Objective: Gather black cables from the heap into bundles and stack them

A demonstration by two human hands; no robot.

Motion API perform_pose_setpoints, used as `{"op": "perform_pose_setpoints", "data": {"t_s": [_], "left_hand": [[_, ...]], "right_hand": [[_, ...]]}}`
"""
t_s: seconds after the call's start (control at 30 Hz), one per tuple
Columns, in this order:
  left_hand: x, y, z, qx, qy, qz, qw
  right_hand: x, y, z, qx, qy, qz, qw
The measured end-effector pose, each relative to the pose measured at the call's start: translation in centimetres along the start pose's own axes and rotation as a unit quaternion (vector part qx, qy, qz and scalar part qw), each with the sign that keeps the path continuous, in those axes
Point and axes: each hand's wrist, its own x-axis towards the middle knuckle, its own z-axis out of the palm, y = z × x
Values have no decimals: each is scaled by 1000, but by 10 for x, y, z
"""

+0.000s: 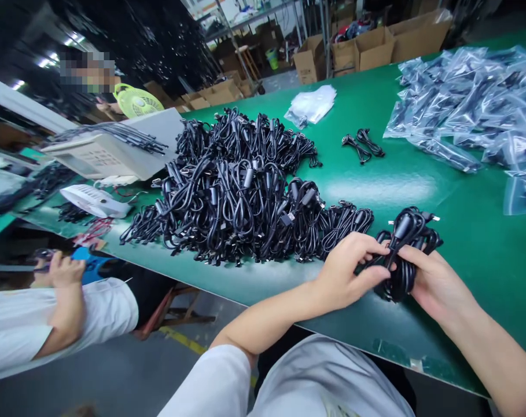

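Both my hands are on a bunch of coiled black cables (404, 246) above the green table (471, 243). My left hand (352, 269) pinches the bunch from the left, its thumb and fingers closed on a cable. From the right, my right hand (438, 284) wraps round the coils, with some fingers hidden behind them. Metal connector ends stick out at the top of the bunch. A large pile of bundled black cables (245, 191) lies just left of my hands.
Filled clear plastic bags (471, 104) are heaped at the right. Two cable bundles (362, 145) and flat clear bags (312, 105) lie farther back. A beige machine (102, 156) stands left. A person in a white shirt (102, 307) sits at left; cardboard boxes (375, 49) stand behind.
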Motion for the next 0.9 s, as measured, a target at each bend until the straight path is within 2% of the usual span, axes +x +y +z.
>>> {"op": "perform_pose_setpoints", "data": {"t_s": [0.03, 0.1, 0.17, 0.23, 0.33, 0.43, 0.57, 0.67, 0.77, 0.9], "left_hand": [[2, 2, -2, -50, 7, -60, 997], [5, 3, -6, -155, 16, -182, 971], [8, 3, -7, -255, -2, -275, 927], [10, 1, -8, -338, -37, -327, 882], [11, -1, -10, -403, -23, -344, 848], [12, -2, -12, -401, 31, -318, 858], [13, -5, -13, -375, 72, -313, 870], [13, -6, -13, -367, 68, -322, 870], [13, -6, -13, -353, 62, -334, 872], [13, -9, -12, -385, 83, -370, 841]], "right_hand": [[0, 1, 1, -21, -8, 0, 1000], [-2, 5, 4, -63, -27, 3, 998], [-4, 10, 8, -93, -40, 11, 995], [-5, 14, 10, -103, -41, 15, 994], [-4, 17, 11, -93, -27, 13, 995], [-2, 22, 7, -96, -33, -15, 995], [3, 34, -3, -188, -50, -76, 978], [3, 41, -7, -243, -21, -73, 967], [0, 39, -4, -238, -6, -67, 969], [-5, 28, 5, -197, 12, -31, 980]]}}
